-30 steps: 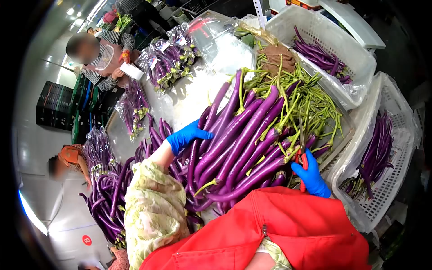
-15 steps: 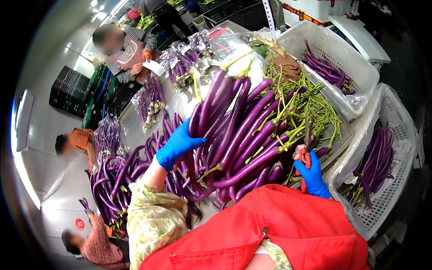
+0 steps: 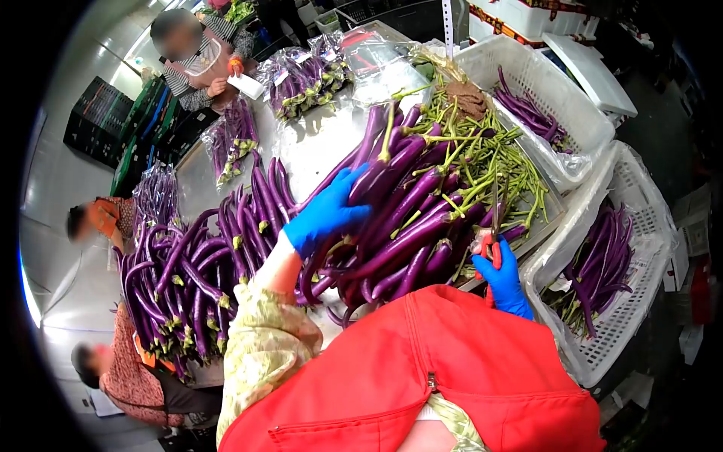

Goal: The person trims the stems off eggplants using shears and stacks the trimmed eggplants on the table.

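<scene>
My left hand (image 3: 327, 215), in a blue glove, is closed round long purple eggplants (image 3: 373, 181) at the upper left of a large heap. Their green stem ends point up and away from me, and the fingertips are partly hidden behind them. Red-handled scissors (image 3: 489, 260) are in my right hand (image 3: 504, 282), also blue-gloved, at the right edge of the heap. The blades point away from me beside the eggplant stems. Just beyond lies a mound of green stem pieces (image 3: 521, 177).
White baskets (image 3: 640, 279) lined with plastic stand to my right, holding eggplants. More eggplants (image 3: 181, 294) cover the table's left side. Bagged eggplants (image 3: 305, 79) lie at the far side. A brown cloth-like item (image 3: 467, 100) rests by the stems. Co-workers (image 3: 199, 64) stand along the left.
My left hand has lowered the raised eggplants toward the heap, and they lie flatter. My right hand keeps the scissors in about the same place. The view has shifted somewhat.
</scene>
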Motion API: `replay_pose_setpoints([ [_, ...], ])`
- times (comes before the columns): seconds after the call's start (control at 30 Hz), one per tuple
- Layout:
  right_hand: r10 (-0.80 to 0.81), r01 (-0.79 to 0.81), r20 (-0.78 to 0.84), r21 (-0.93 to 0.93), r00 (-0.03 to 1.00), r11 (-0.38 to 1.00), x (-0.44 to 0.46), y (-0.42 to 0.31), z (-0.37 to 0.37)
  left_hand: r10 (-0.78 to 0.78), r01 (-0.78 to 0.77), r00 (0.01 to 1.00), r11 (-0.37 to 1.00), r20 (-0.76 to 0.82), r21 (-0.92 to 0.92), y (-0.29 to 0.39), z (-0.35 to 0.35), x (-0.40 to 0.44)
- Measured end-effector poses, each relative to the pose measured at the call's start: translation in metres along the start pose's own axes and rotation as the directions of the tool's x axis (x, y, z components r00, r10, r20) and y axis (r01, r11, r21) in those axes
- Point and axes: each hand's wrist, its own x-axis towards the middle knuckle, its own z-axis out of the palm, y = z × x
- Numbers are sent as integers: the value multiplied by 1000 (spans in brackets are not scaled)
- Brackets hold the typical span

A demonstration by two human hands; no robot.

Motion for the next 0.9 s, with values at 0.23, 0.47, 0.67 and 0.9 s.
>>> replay_pose_setpoints([
  [0.23, -55, 53, 67, 33, 996, 998, 5, 3, 7, -19, 23, 1000, 807, -14, 591, -24, 4, 50],
  [0.47, -96, 190, 247, -391, 964, 900, 15, -8, -6, 268, -8, 943, 605, -194, 796, -9, 24, 5],
  [0.67, -232, 446, 396, -625, 888, 640, 23, -33, 1, 234, -39, 936, 810, -262, 585, 32, 35, -34],
  [0.9, -128, 361, 420, -541, 898, 760, 23, -40, 4, 327, -70, 917, 696, -229, 715, 26, 55, -37],
])
